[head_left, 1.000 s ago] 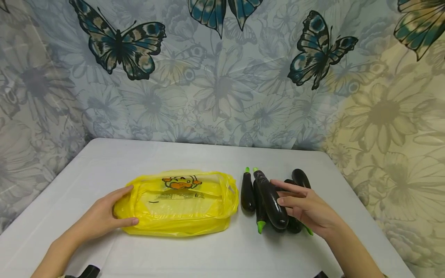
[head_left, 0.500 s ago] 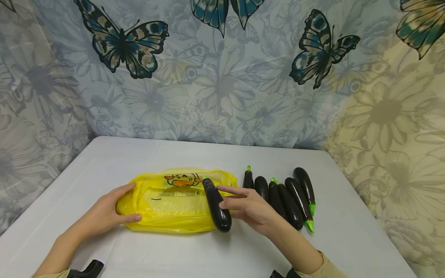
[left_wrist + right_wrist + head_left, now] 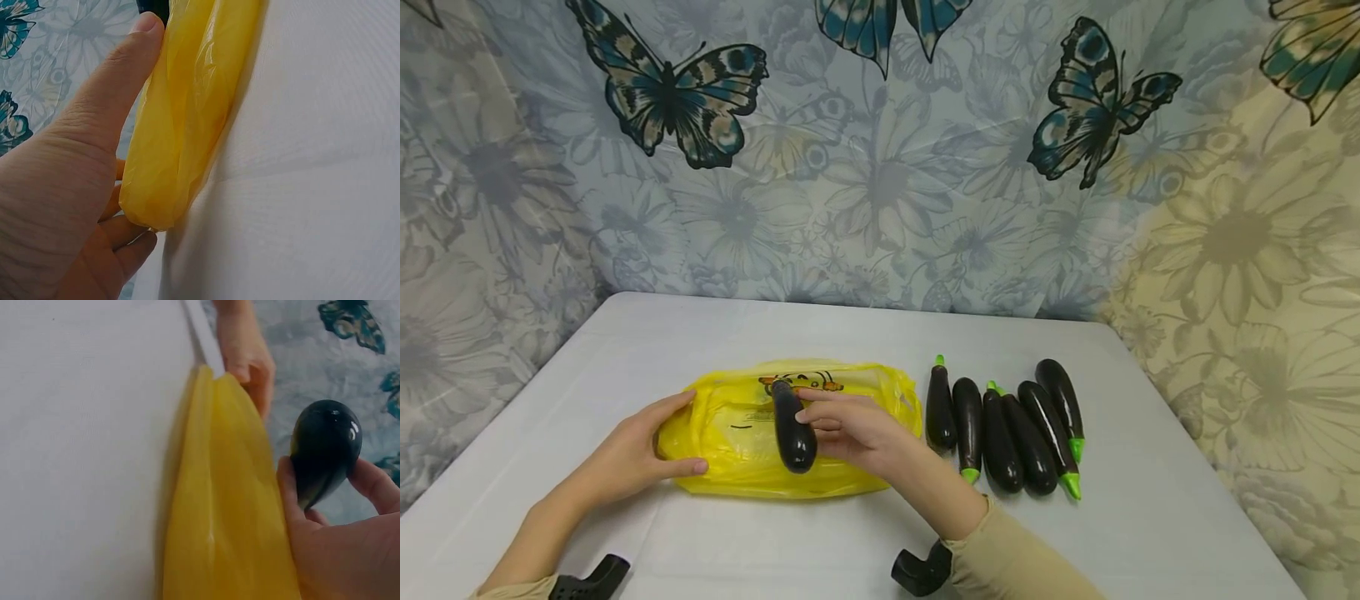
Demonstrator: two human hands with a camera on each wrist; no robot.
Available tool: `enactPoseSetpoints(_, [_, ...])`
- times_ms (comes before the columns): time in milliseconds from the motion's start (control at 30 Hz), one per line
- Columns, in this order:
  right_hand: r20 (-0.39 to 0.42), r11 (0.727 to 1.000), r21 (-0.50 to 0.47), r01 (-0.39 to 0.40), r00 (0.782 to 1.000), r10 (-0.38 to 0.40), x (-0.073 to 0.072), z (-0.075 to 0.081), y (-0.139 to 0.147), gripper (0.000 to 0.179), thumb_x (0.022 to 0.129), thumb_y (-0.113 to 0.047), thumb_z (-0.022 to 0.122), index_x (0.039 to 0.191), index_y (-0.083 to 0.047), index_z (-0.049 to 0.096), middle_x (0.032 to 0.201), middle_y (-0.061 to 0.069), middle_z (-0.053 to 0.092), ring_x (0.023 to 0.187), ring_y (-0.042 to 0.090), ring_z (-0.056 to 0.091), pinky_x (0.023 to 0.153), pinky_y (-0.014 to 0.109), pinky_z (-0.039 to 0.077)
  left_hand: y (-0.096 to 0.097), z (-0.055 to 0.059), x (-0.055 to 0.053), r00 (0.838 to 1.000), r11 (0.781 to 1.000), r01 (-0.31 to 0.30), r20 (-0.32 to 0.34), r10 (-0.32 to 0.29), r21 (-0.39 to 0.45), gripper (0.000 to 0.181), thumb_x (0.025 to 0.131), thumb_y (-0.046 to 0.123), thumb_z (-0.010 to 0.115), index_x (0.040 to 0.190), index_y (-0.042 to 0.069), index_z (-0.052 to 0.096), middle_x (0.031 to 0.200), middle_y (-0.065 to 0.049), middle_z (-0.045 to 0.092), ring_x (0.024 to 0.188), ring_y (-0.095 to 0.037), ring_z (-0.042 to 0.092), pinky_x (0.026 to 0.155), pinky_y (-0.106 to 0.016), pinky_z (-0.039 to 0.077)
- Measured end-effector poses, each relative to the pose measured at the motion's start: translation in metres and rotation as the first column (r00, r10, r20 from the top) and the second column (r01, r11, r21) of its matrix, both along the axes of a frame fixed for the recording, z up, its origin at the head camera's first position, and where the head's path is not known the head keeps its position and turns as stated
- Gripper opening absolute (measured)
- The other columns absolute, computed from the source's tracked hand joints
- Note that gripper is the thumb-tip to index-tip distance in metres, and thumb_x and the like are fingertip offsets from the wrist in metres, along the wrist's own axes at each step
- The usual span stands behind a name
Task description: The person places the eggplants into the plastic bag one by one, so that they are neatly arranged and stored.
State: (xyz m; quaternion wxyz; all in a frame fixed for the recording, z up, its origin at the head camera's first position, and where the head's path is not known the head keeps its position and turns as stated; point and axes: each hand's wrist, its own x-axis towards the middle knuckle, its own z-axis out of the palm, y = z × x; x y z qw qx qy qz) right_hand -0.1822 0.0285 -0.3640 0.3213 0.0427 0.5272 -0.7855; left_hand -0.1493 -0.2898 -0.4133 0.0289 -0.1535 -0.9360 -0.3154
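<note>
A glossy dark eggplant (image 3: pixel 793 429) is pinched between the thumb and fingers of my right hand (image 3: pixel 857 429), above the middle of a yellow plastic bag (image 3: pixel 722 467). In the right wrist view the rounded end of the eggplant (image 3: pixel 328 434) shows beside the bag's upper edge. The bag lies lengthwise on the table, its opening spread, a printed cartoon face partly hidden. My left hand (image 3: pixel 625 454) holds the bag's left end; the left wrist view has the thumb along its edge and the fingers behind the bag (image 3: pixel 169 156).
Several eggplants (image 3: pixel 1033 450) with green stem ends lie side by side on the white table (image 3: pixel 820 550), to the right of the bag. A flower-and-butterfly patterned cloth (image 3: pixel 880 208) hangs behind the table. Black devices (image 3: pixel 921 571) sit at both wrists.
My right hand has lifted an eggplant from the group at the right and carried it left over the bag. The left hand has stayed at the bag's left end.
</note>
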Motion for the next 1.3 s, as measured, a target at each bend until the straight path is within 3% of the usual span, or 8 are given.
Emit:
enactPoseSetpoints(367, [-0.063, 0.996, 0.073, 0.052, 0.997, -0.048, 0.0, -0.017, -0.051, 0.051, 0.081, 0.006, 0.074, 0.13, -0.002, 0.064, 0.115, 0.016, 0.067, 0.097, 0.031, 0.068, 0.082, 0.042, 0.056, 0.002, -0.002, -0.001, 0.999, 0.999, 0.031, -0.012, -0.031, 0.036, 0.106, 0.066, 0.05, 0.088, 0.145, -0.004, 0.042, 0.144, -0.028, 0.043, 0.131, -0.05, 0.037, 0.104, -0.064, 0.03])
enactPoseSetpoints(700, [-0.13, 0.972, 0.205, 0.114, 0.988, -0.088, -0.002, -0.023, -0.078, 0.047, 0.075, 0.006, 0.079, 0.121, -0.004, 0.07, 0.101, 0.013, 0.069, 0.085, 0.025, 0.07, 0.079, 0.039, 0.058, 0.005, -0.004, -0.002, 0.996, 0.996, 0.082, -0.025, -0.081, 0.028, 0.113, 0.061, 0.054, 0.089, 0.144, -0.005, 0.042, 0.142, -0.028, 0.045, 0.129, -0.049, 0.041, 0.103, -0.064, 0.032])
enactPoseSetpoints(967, [-0.202, 0.948, 0.307, 0.083, 0.979, -0.02, -0.002, -0.025, -0.088, 0.038, 0.075, 0.004, 0.081, 0.111, -0.008, 0.075, 0.098, 0.008, 0.068, 0.081, 0.022, 0.068, 0.073, 0.039, 0.059, 0.006, -0.003, -0.002, 0.998, 0.998, 0.058, -0.022, -0.057, 0.013, 0.113, 0.061, 0.057, 0.088, 0.144, -0.005, 0.042, 0.141, -0.026, 0.047, 0.128, -0.047, 0.042, 0.103, -0.062, 0.034])
enactPoseSetpoints(1300, [-0.199, 0.93, 0.351, 0.109, 0.979, -0.04, 0.001, -0.025, -0.099, 0.033, 0.074, 0.003, 0.083, 0.104, -0.009, 0.076, 0.1, 0.007, 0.064, 0.078, 0.023, 0.066, 0.069, 0.039, 0.059, 0.004, -0.004, 0.0, 0.999, 0.998, 0.045, 0.003, -0.045, 0.038, 0.112, 0.061, 0.056, 0.088, 0.146, -0.001, 0.042, 0.144, -0.025, 0.045, 0.131, -0.047, 0.039, 0.103, -0.063, 0.032])
